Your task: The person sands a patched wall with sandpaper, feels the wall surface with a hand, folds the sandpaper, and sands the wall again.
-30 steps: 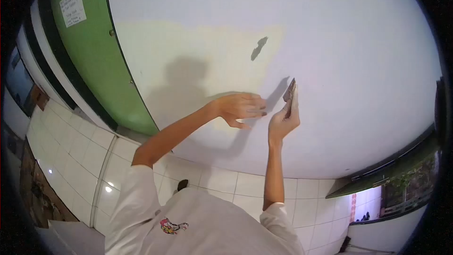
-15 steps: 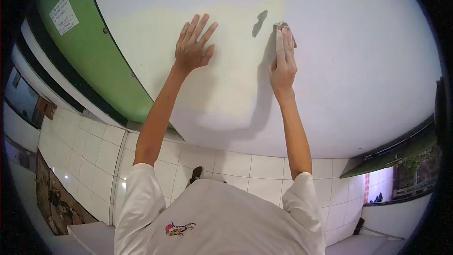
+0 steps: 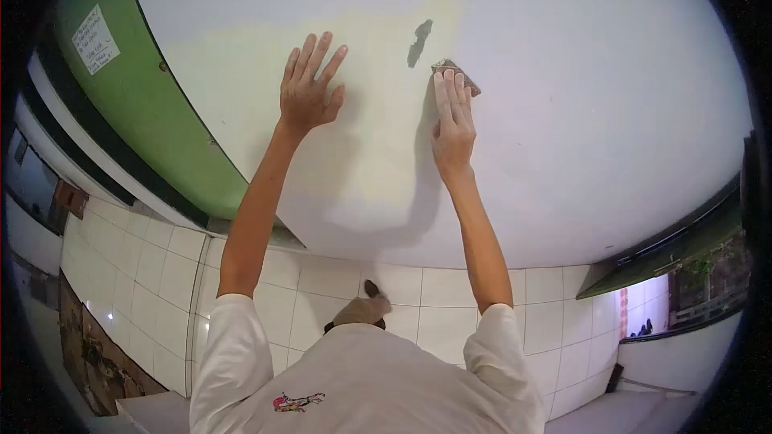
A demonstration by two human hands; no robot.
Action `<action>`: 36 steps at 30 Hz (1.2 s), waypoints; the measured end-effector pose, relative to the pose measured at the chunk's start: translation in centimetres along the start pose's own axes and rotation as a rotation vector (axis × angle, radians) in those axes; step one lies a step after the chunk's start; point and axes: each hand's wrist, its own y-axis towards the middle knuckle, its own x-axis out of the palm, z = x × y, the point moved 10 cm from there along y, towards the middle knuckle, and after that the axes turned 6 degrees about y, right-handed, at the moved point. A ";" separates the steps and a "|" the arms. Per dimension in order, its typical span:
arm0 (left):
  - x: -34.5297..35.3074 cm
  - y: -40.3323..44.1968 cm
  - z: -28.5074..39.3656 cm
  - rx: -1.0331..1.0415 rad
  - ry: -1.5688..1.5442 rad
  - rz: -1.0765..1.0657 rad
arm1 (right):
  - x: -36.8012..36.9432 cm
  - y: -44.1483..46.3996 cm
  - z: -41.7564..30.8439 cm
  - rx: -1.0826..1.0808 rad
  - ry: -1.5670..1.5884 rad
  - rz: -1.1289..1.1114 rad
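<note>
My left hand (image 3: 310, 92) rests on a pale yellow patch (image 3: 378, 112) of the white wall (image 3: 579, 128), fingers spread, nothing held. Farther right, my right hand (image 3: 454, 116) presses a small brown, rough-looking piece (image 3: 462, 79) against the wall. Its fingers are close together and lie over the piece, which sticks out beyond the fingertips. Both palms face the wall. A grey, irregular mark (image 3: 419, 43) shows on the wall between my hands, up and to the left of the piece.
At the left stands a green door (image 3: 153, 104) with a written paper (image 3: 95, 40) on it. White floor tiles (image 3: 450, 297) run below the wall, where a foot (image 3: 371, 289) shows. An opening with a dark frame is at the lower right.
Over the last second both hands have risen from lower on the wall, and the brown piece has turned flat against it. In the last half second my right hand has come slightly down.
</note>
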 end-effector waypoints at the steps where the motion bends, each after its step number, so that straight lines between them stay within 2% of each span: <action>1: 0.0 0.0 0.1 -0.003 0.003 -0.001 | 0.1 -0.2 0.0 0.003 -0.001 -0.001; 6: -0.2 0.1 0.2 -0.006 -0.024 0.023 | 0.7 -2.4 0.4 0.067 0.062 -0.035; 13: -0.3 0.0 0.0 -0.007 0.007 0.044 | 2.7 -8.4 2.5 0.047 0.092 -0.102; 20: 0.3 -0.5 -0.2 -0.026 0.024 0.036 | 1.6 -2.7 1.7 0.036 0.054 0.002; 28: 1.3 -1.1 -0.6 -0.033 0.050 0.062 | -1.9 9.1 -0.6 -0.026 0.063 0.092; 32: 1.3 -1.2 -0.8 -0.034 0.053 0.096 | -2.0 9.0 -0.6 -0.051 0.067 0.202; 36: 1.1 -1.2 -0.3 0.006 0.030 0.164 | -1.7 5.7 0.5 -0.058 0.033 0.167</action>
